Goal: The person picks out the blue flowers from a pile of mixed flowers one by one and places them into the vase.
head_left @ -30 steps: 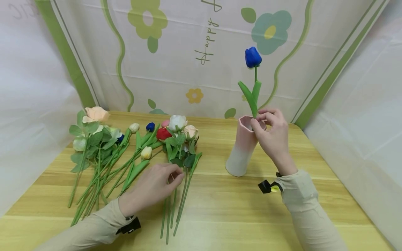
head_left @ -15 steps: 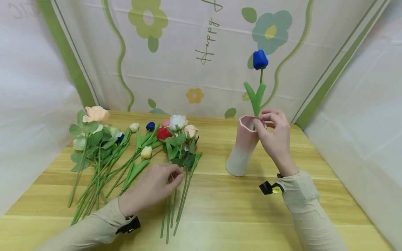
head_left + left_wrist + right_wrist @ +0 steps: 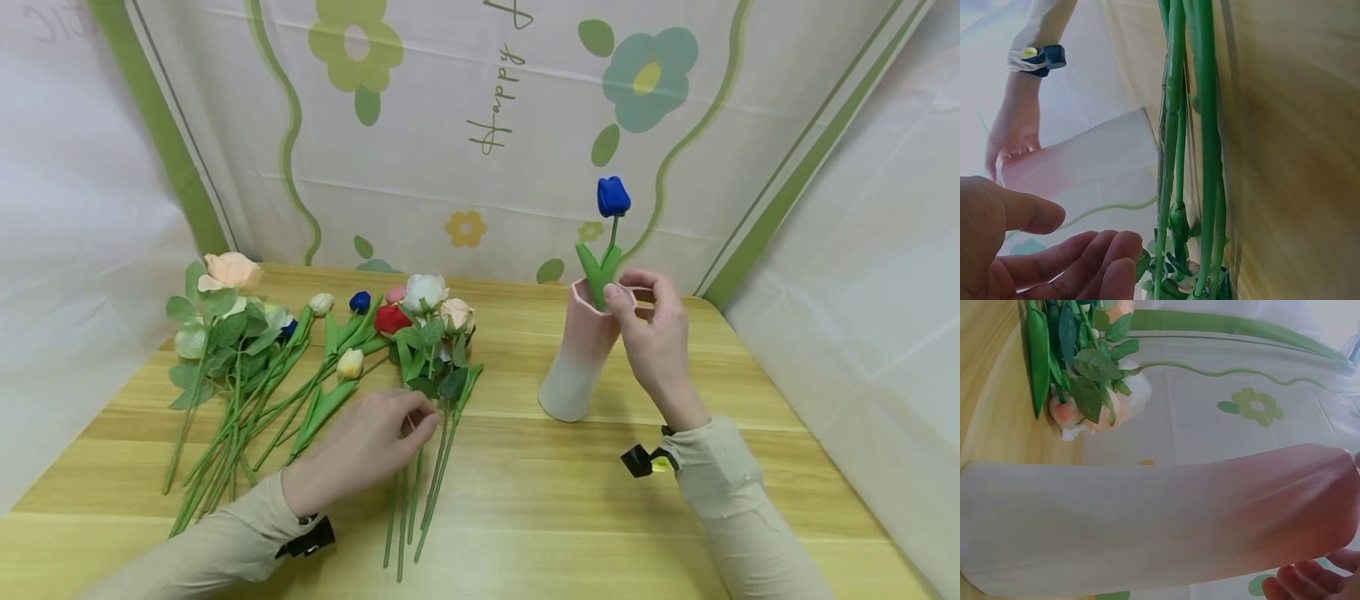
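A blue tulip (image 3: pixel 613 197) stands in the pink-and-white vase (image 3: pixel 573 367), its leaves at the mouth and its lower stem hidden inside. My right hand (image 3: pixel 656 337) is at the vase's rim, thumb tip overlapping the tulip's leaves and the other fingers loosely bent on the outer side. In the right wrist view, those fingertips (image 3: pixel 1300 581) lie beside the pink end. My left hand (image 3: pixel 371 446) stays over the flower stems (image 3: pixel 435 475) on the table, fingers loosely bent. The left wrist view shows a gap between its thumb and fingers, with green stems (image 3: pixel 1210 144) beside them.
To the left lies a pile of artificial flowers, with a peach rose (image 3: pixel 231 272), a white tulip (image 3: pixel 321 304) and a yellow tulip (image 3: pixel 349 364). A red rose (image 3: pixel 392 320) and a white rose (image 3: pixel 425 292) lie mid-table. A printed cloth (image 3: pixel 420 200) hangs behind the wooden table (image 3: pixel 510 500).
The blue tulip first shifts right, then drops lower into the vase, much farther than my right hand moves down. My left hand stays in place.
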{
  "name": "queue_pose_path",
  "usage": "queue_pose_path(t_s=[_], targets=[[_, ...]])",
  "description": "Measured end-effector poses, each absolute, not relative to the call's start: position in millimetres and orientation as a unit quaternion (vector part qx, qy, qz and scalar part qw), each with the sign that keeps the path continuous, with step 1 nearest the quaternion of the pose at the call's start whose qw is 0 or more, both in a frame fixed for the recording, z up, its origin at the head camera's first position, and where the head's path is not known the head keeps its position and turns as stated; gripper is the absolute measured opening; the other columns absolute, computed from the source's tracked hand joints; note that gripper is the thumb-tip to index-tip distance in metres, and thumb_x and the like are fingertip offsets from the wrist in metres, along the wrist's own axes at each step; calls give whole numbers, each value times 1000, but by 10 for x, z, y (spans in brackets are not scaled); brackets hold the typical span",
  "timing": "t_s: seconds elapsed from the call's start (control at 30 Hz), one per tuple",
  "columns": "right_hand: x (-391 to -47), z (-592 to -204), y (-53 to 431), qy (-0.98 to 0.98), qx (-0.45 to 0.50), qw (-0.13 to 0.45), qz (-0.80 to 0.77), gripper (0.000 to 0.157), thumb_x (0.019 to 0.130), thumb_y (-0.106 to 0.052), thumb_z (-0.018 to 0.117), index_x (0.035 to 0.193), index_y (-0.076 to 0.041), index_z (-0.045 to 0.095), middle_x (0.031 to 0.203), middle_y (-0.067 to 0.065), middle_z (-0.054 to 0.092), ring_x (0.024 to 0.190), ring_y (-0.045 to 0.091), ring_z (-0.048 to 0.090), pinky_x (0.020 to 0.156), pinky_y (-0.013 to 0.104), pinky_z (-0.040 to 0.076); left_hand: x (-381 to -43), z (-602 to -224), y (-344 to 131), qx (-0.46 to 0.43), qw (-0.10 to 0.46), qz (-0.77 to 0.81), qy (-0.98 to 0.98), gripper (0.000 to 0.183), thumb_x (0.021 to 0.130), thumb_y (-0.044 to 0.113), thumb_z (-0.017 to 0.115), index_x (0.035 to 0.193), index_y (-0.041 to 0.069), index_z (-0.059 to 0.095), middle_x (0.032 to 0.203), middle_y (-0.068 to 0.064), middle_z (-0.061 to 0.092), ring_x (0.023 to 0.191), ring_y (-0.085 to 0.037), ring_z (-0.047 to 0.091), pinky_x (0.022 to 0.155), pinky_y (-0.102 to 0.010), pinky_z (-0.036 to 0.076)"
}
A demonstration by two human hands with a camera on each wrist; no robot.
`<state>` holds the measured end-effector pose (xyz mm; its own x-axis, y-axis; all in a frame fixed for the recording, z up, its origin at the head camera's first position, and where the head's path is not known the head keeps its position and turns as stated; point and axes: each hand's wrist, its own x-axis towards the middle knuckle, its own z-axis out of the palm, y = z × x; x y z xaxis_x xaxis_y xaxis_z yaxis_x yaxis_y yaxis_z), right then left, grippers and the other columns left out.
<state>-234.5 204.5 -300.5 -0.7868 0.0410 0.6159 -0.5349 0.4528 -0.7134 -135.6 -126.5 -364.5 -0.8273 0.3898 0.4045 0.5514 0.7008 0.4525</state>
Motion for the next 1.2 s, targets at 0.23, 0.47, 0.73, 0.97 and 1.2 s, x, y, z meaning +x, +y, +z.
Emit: queue_pose_path(t_s=[0.23,0.47,0.73,0.97,1.2], targets=[[-2332,-3041,2094,-807,170,212,524,56,92,-28,68,138,-1,50,129,11,53,107,18,50,80,25,43,-1355,-3635,-1265,-259,138,-288,-911,7,93,15,67,87,16,71,70,15,58,58,4,50,50,-19,44],[-2345,-3061,2133,-833,174,175,495,71,79,-23,85,141,-12,51,126,7,56,104,19,53,80,27,46,-1332,-3606,-1262,-253,119,-282,-918,8,93,17,68,85,16,71,70,16,59,58,4,51,51,-19,44],[-2361,-3047,2124,-844,169,158,484,75,79,-25,86,143,-14,48,125,9,56,100,20,56,75,26,49,-1358,-3569,-1313,-230,86,-281,-928,9,94,22,67,90,16,72,73,16,60,60,3,53,51,-21,46],[-2373,-3031,2114,-847,169,151,481,75,80,-28,84,142,-13,46,125,10,55,101,20,55,75,26,49,-1594,-3365,-1660,-183,108,-276,-937,13,97,23,64,93,14,72,76,9,63,59,-5,55,51,-27,47],[-2388,-3042,2106,-847,170,142,484,75,81,-29,84,143,-12,45,126,10,54,103,21,55,76,27,49,-1739,-3156,-2131,-127,116,-244,-954,21,100,24,59,99,7,72,85,-3,69,56,-11,57,60,-42,51]])
